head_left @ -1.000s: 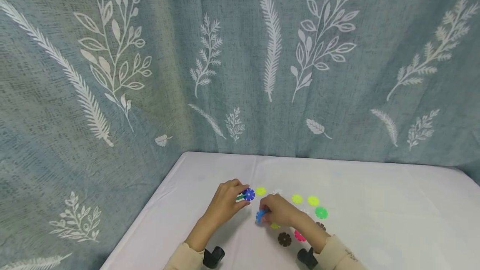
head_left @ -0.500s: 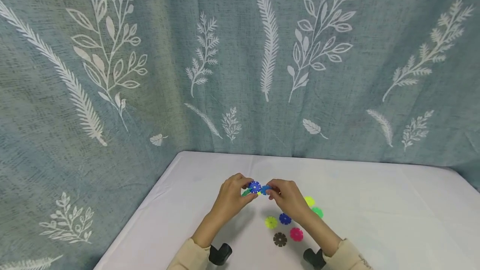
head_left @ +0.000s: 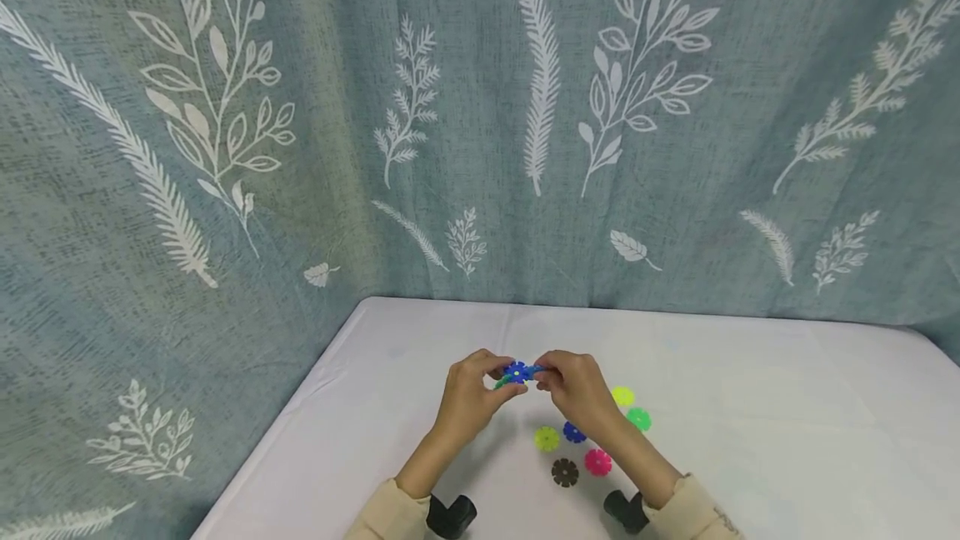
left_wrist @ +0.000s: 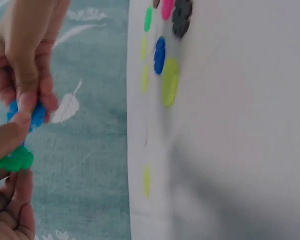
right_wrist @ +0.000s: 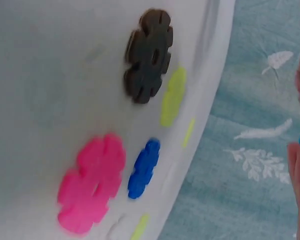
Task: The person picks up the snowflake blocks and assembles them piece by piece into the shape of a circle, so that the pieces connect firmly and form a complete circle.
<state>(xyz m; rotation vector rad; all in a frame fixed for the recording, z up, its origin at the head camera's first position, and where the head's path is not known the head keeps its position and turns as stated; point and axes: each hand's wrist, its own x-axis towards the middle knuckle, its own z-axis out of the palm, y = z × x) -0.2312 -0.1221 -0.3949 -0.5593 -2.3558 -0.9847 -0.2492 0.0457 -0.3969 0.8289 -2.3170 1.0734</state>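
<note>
- Place type: a curtained tabletop station; whether it belongs to a home, an office or a studio cannot be determined.
- Work surface: a broad table draped in white.
- Enclosure: a grey-green curtain with white leaf prints, hung behind the table and along its left side.
- Equipment: black wrist-worn devices.
- Small parts: notched, flower-shaped discs in several colours.

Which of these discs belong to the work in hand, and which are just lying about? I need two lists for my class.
In the work, held up by the left hand and right hand:
held green disc
light blue disc
held dark blue disc

Lying on the table, possibly spares:
yellow discs
loose dark blue disc
loose green disc
pink disc
brown disc
</note>
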